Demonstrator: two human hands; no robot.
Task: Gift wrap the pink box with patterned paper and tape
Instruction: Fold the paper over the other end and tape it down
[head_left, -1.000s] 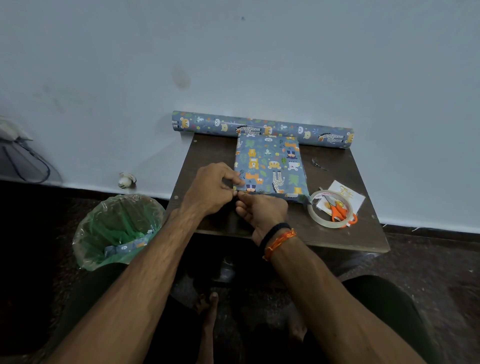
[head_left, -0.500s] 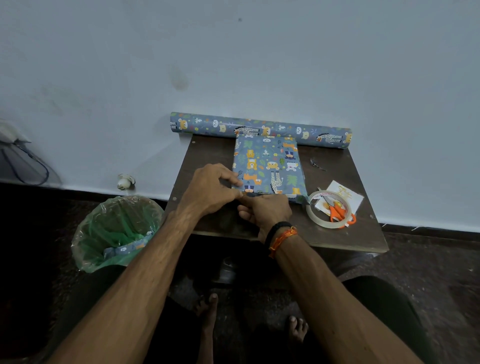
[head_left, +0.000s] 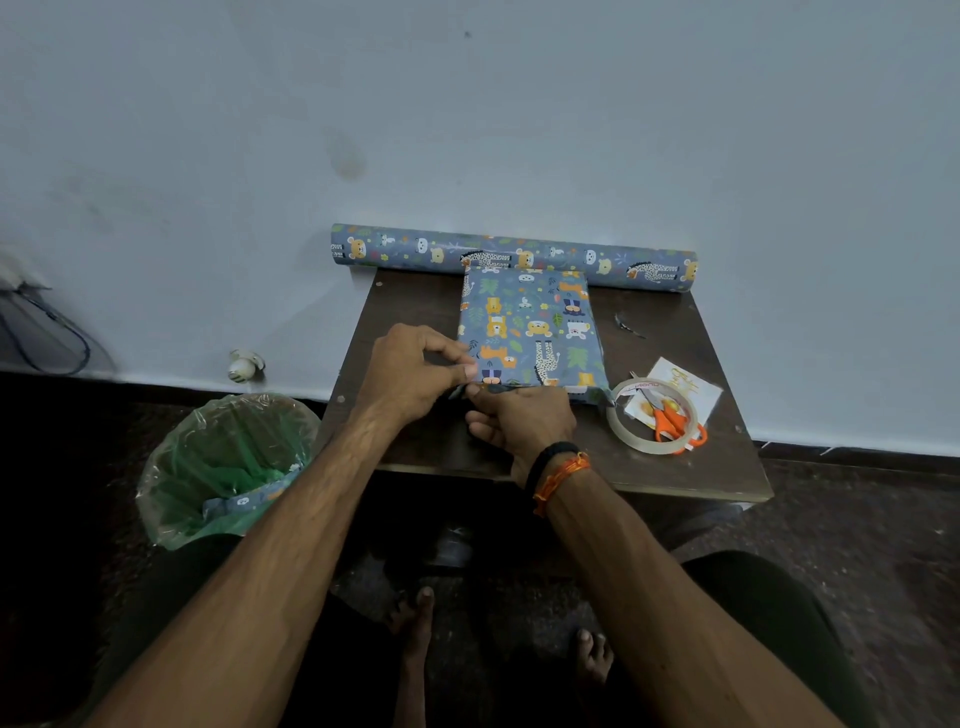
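Working at the near end of the blue animal-patterned wrapped box (head_left: 530, 332) on the dark wooden table (head_left: 415, 312): left hand (head_left: 410, 374) pinching a paper flap, right hand (head_left: 522, 423) curled beneath (contents unclear), presumably closing that end; clear tape ring (head_left: 618, 426) near for sealing.

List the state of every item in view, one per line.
Box: covered in patterned paper, flat on the table.
Left hand: pinching paper at the box's near edge.
Right hand: pinching the same edge.
Paper roll: rolled up, against the wall.
Scissors: closed, inside the tape ring.
Bin: open, holding scraps.
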